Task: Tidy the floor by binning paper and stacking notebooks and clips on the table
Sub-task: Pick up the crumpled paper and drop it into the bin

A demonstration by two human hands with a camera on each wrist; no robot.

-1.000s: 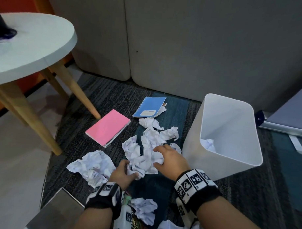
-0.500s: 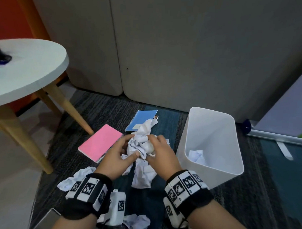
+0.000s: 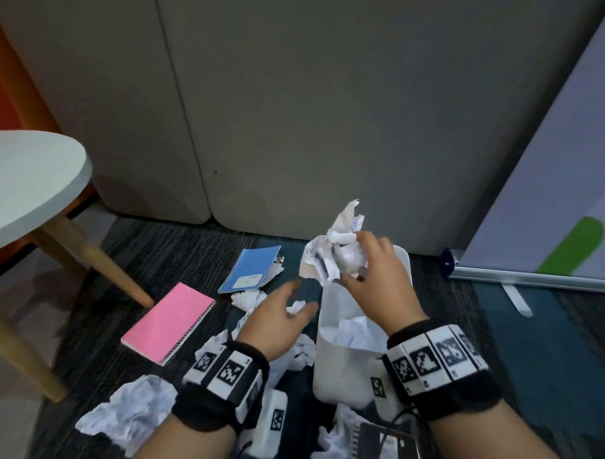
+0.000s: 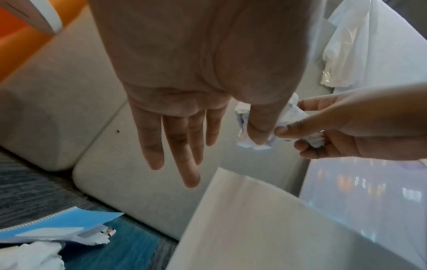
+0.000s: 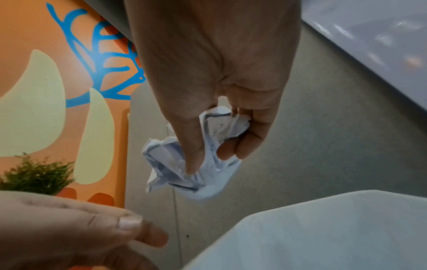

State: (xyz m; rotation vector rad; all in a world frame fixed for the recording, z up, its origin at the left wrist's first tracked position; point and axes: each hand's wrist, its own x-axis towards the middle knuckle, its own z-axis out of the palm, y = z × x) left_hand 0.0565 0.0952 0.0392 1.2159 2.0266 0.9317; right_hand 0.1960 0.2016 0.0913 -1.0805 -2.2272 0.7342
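My right hand grips a wad of crumpled white paper above the open white bin; the wrist view shows fingers and thumb curled round the paper. My left hand hovers just left of the bin with straight fingers, holding nothing. More crumpled paper lies on the carpet. A pink notebook and a blue notebook lie flat on the floor to the left. The bin holds some crumpled paper.
A round white table on wooden legs stands at the left. Grey padded panels close off the back. A banner stand leans at the right. A dark spiral notebook lies near my right forearm.
Both hands lifted the gathered paper off the floor. My right hand carried it up and right over the bin; my left hand let go and opened.
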